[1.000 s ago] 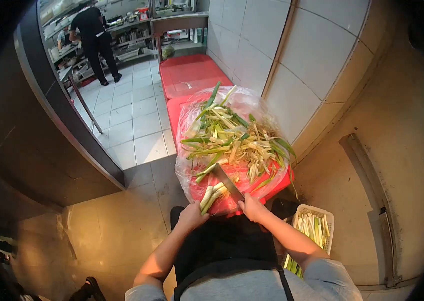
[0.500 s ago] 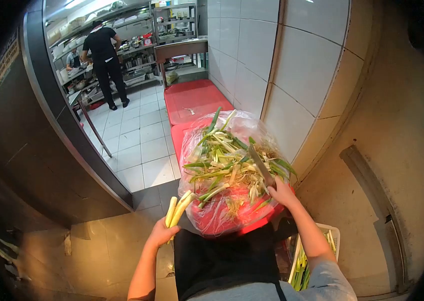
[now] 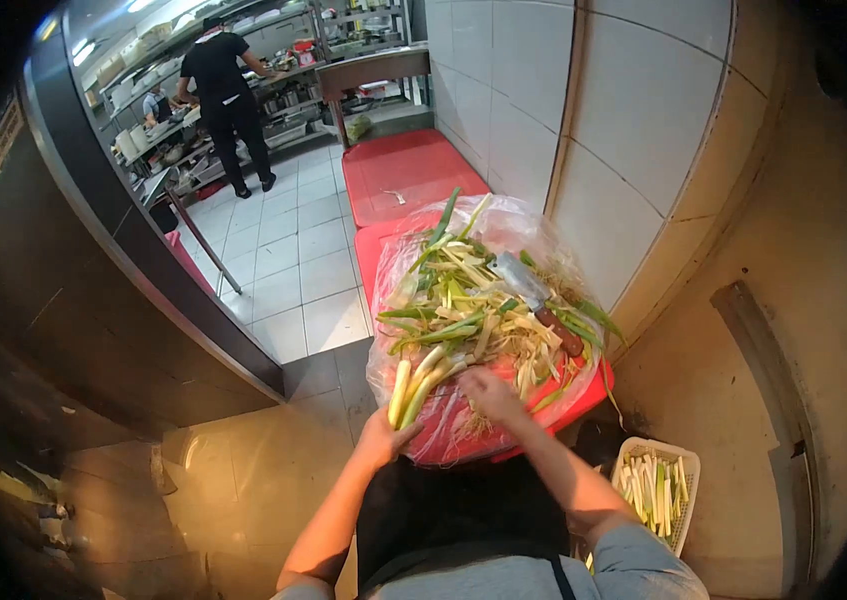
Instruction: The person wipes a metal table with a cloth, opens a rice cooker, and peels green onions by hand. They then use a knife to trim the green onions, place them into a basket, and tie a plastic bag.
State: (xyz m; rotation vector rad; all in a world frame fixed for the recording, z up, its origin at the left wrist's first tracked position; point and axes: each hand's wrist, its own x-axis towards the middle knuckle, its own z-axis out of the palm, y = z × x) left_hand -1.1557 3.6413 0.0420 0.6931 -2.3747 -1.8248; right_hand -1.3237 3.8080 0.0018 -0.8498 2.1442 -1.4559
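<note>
Some pale stalks (image 3: pixel 399 394) are gripped low in the left hand (image 3: pixel 377 441), over the near edge of the red table (image 3: pixel 372 262), their white ends left free, seemingly so that they can be got at. The right hand (image 3: pixel 491 394) is held just beside them, fingers curled; its grip is blurred, and whether anything is pinched cannot be told. The knife (image 3: pixel 522 277) is laid flat on the scraps (image 3: pixel 458 268), untouched, its handle turned towards the person, presumably for easy reach. The scraps are heaped on a plastic bag (image 3: pixel 533 218), probably spread to shield the table. More stalks are gathered in a basket (image 3: pixel 695 482), set low at the right, apart from the waste.
</note>
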